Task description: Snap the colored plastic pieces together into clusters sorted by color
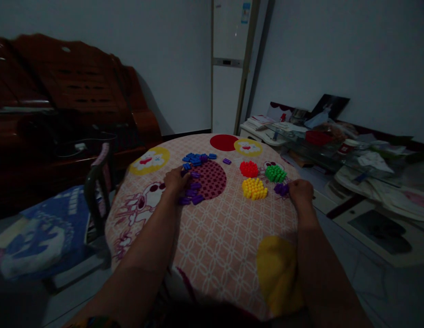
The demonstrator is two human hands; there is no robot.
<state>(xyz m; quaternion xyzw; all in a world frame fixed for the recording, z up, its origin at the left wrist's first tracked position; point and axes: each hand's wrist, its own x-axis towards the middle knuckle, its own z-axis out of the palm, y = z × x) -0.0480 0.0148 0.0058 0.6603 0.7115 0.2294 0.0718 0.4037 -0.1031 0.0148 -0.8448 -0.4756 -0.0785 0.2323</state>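
Observation:
My left hand (pixel 176 183) rests at the left side of the table, its thumb and fingers closed on a small purple plastic piece. Loose purple pieces (pixel 192 193) lie just right of and below its fingertips, and a heap of blue pieces (pixel 194 159) lies beyond them. My right hand (pixel 302 193) is closed beside a small purple cluster (pixel 281 189); whatever its fingers hold is hidden. Close to that cluster stand packed groups of green pieces (pixel 276 173), yellow pieces (pixel 254 188) and red pieces (pixel 249 169). One purple piece (pixel 227 161) lies alone farther back.
A patterned cloth (pixel 219 237) covers the rounded table. At left stand a chair with a blue cover (pixel 58 228) and a wooden sofa (pixel 85 91). A cluttered glass-topped cabinet (pixel 328 146) runs along the right wall. A tall white air conditioner (pixel 227 95) stands at the back.

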